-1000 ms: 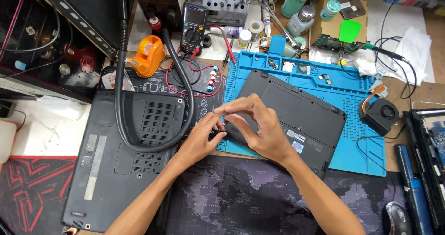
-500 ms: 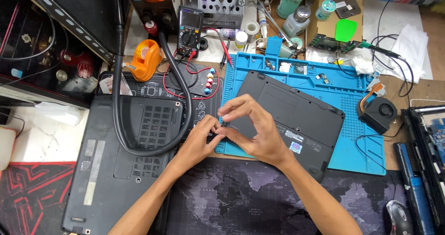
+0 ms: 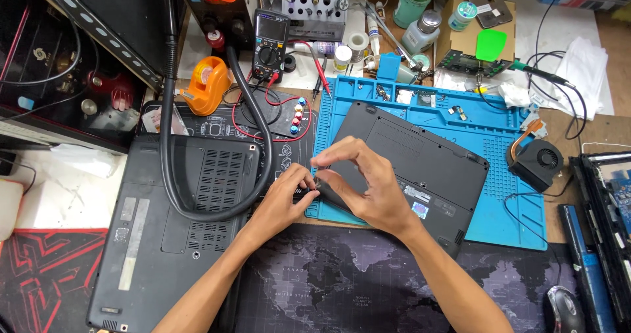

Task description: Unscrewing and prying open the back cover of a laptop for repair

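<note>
Small black laptop (image 3: 420,159) lies bottom-up, turned at an angle, on the blue repair mat (image 3: 506,195); its near-left corner juts over the mat's edge. Base cover on, stickers near its front edge. A short dark tool (image 3: 314,190) touches that corner.
</note>
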